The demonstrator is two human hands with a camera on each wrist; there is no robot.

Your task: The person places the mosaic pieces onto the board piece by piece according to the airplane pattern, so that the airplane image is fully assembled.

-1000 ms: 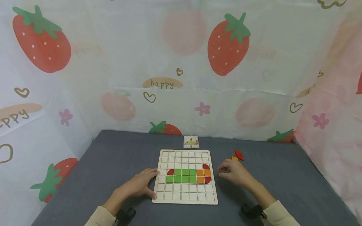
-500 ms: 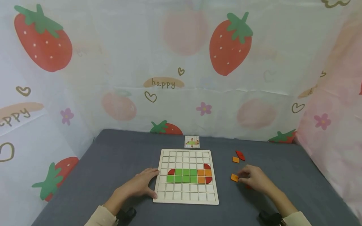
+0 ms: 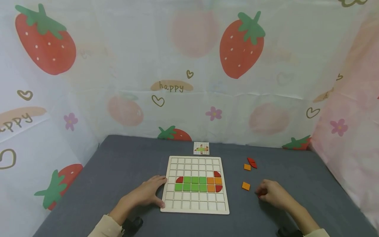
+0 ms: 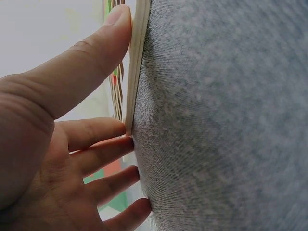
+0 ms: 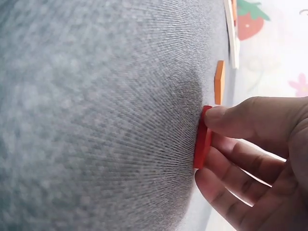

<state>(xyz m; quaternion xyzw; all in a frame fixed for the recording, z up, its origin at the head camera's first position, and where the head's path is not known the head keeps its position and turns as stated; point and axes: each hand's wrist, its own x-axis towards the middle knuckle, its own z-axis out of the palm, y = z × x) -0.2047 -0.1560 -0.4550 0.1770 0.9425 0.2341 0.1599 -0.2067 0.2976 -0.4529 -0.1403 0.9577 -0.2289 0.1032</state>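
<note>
One thin red tile [image 5: 202, 137], judged light and stiff, is pinched at its edges by the right hand [image 3: 273, 193]; the grid board [image 3: 195, 208] is steadied by the flat left hand [image 3: 145, 195].

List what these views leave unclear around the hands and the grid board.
- Red piece: shape hidden by right hand in the head view; edge-on in the right wrist view.
- Pattern card: too small to read.
- Grid board: only its edge shows in the left wrist view, beside left hand.

Left hand: your left hand [image 3: 147, 193] lies flat and relaxed, fingers straight, thumb stretched toward the far side.
Right hand: your right hand [image 3: 271, 193] is curled, fingertips [image 5: 226, 114] pinching, forearm reaching from near right.
</note>
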